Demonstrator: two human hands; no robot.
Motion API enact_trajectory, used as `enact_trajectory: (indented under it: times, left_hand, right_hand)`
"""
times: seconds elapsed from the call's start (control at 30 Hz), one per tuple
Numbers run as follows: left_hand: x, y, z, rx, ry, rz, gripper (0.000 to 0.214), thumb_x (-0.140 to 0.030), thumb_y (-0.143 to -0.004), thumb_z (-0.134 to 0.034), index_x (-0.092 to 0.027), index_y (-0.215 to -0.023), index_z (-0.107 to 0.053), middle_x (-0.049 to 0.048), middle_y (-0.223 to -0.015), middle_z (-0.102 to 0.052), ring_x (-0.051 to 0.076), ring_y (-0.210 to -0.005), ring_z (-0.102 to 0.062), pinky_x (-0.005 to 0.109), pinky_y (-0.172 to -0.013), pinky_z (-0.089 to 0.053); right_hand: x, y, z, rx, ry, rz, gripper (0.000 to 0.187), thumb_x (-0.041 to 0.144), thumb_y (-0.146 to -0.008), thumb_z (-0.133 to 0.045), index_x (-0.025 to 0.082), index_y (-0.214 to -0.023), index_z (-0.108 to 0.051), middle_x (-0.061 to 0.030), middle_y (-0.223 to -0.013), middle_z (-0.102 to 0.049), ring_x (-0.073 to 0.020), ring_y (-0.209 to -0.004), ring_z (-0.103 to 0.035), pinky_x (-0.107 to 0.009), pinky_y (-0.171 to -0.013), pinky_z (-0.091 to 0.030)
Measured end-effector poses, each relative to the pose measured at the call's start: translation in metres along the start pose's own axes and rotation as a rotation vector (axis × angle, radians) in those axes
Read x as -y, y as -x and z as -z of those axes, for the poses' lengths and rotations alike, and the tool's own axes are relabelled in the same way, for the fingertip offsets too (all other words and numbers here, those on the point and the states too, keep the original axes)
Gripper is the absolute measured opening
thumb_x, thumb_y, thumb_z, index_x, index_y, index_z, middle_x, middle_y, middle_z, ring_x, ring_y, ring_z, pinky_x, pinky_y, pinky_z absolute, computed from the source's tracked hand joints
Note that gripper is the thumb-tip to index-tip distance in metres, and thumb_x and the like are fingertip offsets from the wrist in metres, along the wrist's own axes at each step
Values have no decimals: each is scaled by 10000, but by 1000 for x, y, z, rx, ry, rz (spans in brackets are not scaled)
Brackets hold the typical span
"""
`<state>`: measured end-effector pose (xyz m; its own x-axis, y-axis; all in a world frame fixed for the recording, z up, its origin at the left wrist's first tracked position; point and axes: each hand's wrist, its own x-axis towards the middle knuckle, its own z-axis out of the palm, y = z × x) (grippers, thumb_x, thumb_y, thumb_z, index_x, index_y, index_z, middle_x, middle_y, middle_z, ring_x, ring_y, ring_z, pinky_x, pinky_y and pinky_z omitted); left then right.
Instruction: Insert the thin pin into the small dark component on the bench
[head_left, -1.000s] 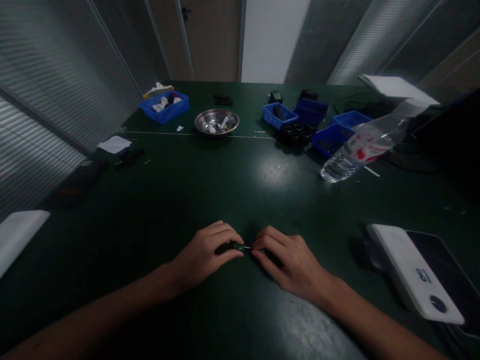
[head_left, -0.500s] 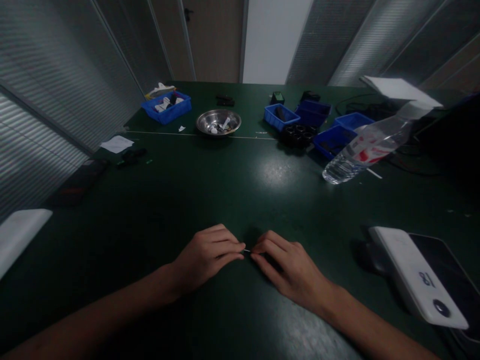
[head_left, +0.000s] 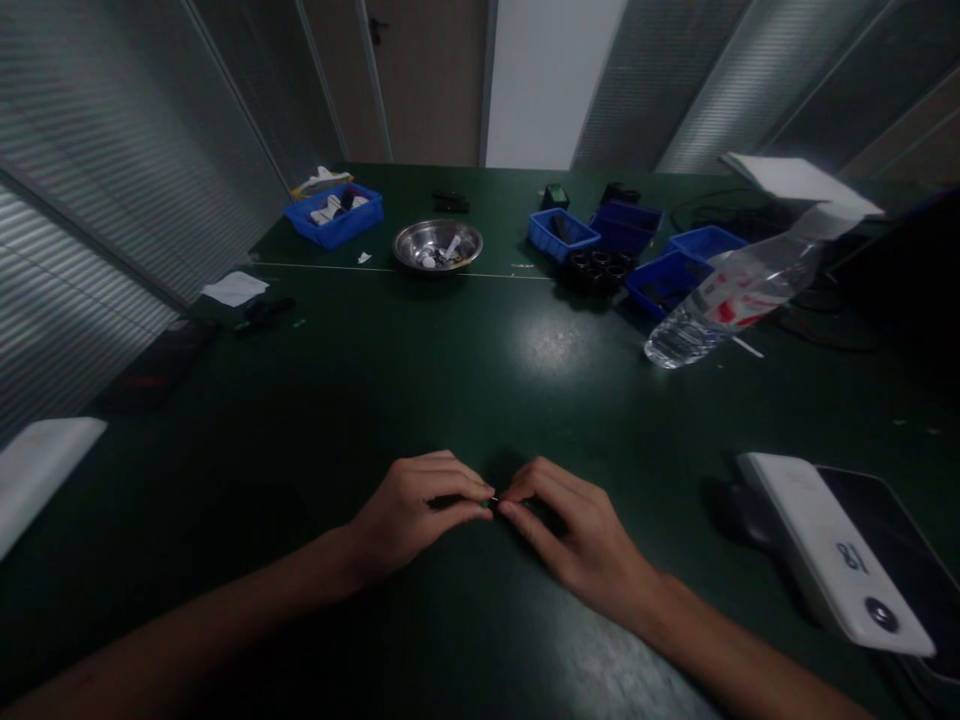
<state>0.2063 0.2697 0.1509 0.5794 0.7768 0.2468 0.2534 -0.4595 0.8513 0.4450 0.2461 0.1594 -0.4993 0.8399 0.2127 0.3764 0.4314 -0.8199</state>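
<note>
The two hands have come closer together than they were a second ago. The left hand (head_left: 416, 510) and the right hand (head_left: 570, 525) now meet fingertip to fingertip on the green table (head_left: 300, 420), a little nearer to the person than the bright reflection on its top. Between them sits a very small part (head_left: 493, 499); a second ago a green piece of it showed clearly beside the left fingers, and now almost all of it is covered. Both hands are closed in a pinch on this part, the left from one side and the right from the other. It looks as if the two ends were pushed toward each other, perhaps one piece into another, but the view is too dark and the part too small to be sure.

Farther across the table from the hands stand a steel bowl (head_left: 437, 243) and several blue bins (head_left: 561, 232). To the right of the hands a water bottle (head_left: 739, 298) stands leaning, and a white device (head_left: 829, 545) lies close by, cut off at the picture edge.
</note>
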Motion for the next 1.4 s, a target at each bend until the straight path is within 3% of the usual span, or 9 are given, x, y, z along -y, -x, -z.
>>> enact_trajectory:
  times: [0.23, 0.4, 0.6, 0.77, 0.9, 1.07, 1.27, 1.4]
  left_hand:
    - [-7, -2, 2, 19, -29, -36, 214, -169, -933, -679, -214, -1122, -766, 62, -1092, -784, 185, -980, -713, 347, -888, -578]
    - [-7, -2, 4, -6, -26, 23, 235, -167, -950, -655, -225, -1151, -762, 60, -1084, -780, 188, -997, -703, 345, -895, -574]
    - [-3, -13, 4, -76, -36, 156, 209, -190, -911, -712, -244, -1103, -775, 37, -1050, -770, 190, -991, -687, 350, -905, -560]
    - [4, -17, 2, -31, -130, 175, 351, -218, -923, -696, -286, -1267, -709, 52, -1156, -737, 211, -1076, -643, 402, -966, -540]
    - [3, -16, 5, -19, -132, 200, 444, -184, -932, -668, -295, -1361, -637, 52, -1244, -707, 212, -1154, -623, 420, -1029, -516]
    - [-2, -15, 8, -23, -109, 215, 383, -120, -951, -608, -278, -1294, -666, 32, -1247, -698, 185, -1165, -621, 375, -1030, -514]
    - [-8, -12, 8, -41, -154, 145, 297, -146, -985, -551, -248, -1233, -679, 54, -1236, -677, 194, -1191, -586, 402, -1049, -483]
    - [-13, -10, 10, 56, -186, 81, 227, -215, -935, -650, -251, -1153, -706, 71, -1321, -640, 246, -1273, -529, 457, -1086, -442]
  right_hand:
    - [4, -1, 3, -29, 34, -1, 149, 287, -1043, -529, 209, -979, -639, -52, -905, -661, -174, -828, -649, -298, -739, -529]
    - [0, 2, 2, -58, 81, -16, 134, 282, -1032, -546, 209, -971, -641, -52, -912, -663, -169, -808, -650, -292, -729, -530]
    - [-2, -2, 9, -227, 184, -120, 180, 310, -1027, -541, 207, -922, -646, -49, -877, -661, -175, -762, -638, -296, -688, -499]
    - [-12, -10, 25, -347, 282, -195, 218, 363, -1013, -569, 209, -882, -649, -31, -825, -666, -176, -715, -620, -296, -644, -467]
    - [-14, -10, 26, -303, 255, -182, 225, 373, -1020, -557, 207, -898, -647, -36, -864, -673, -176, -739, -628, -297, -663, -474]
    - [-11, -7, 23, -261, 222, -171, 215, 361, -1029, -544, 205, -919, -642, -44, -896, -663, -180, -786, -626, -305, -694, -473]
    - [-10, -7, 24, -254, 216, -179, 206, 361, -1028, -549, 205, -930, -641, -42, -897, -656, -178, -785, -619, -308, -698, -467]
    - [-10, -7, 23, -252, 208, -178, 199, 349, -1028, -548, 205, -931, -645, -42, -897, -654, -177, -788, -619, -303, -693, -464]
